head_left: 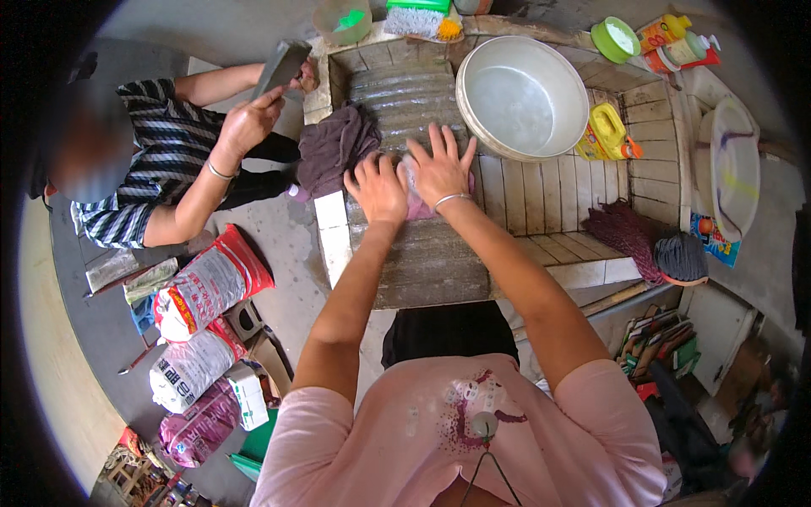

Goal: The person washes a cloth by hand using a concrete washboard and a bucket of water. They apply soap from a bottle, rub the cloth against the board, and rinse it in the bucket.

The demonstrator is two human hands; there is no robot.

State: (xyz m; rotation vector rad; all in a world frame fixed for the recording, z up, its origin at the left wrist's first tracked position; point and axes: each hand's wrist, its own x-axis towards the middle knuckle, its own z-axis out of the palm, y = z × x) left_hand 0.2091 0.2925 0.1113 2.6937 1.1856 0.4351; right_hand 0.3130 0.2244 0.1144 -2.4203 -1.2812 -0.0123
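My right hand [437, 171] lies palm down, fingers spread, on a wet pink cloth [421, 208] with some whitish suds. Beside it, my left hand [380, 193] is also palm down, fingers apart and slightly bent, at the cloth's left edge. Both hands mostly cover the cloth, so its far part is hidden. Under them is a wet, ridged washboard slab [431, 266] built into a tiled wash trough. A crumpled dark purple-brown cloth [336, 152] rests on the slab's left rim, near my left fingertips.
A white bucket [523, 95] with cloudy water stands in the tiled basin [526, 196], near a yellow bottle [602, 133]. Brushes [415, 22] and a green bowl [614, 41] line the back ledge. At left, another person [158, 158] holds a grey slab-like object [282, 66]. Sacks [209, 279] lie on the floor.
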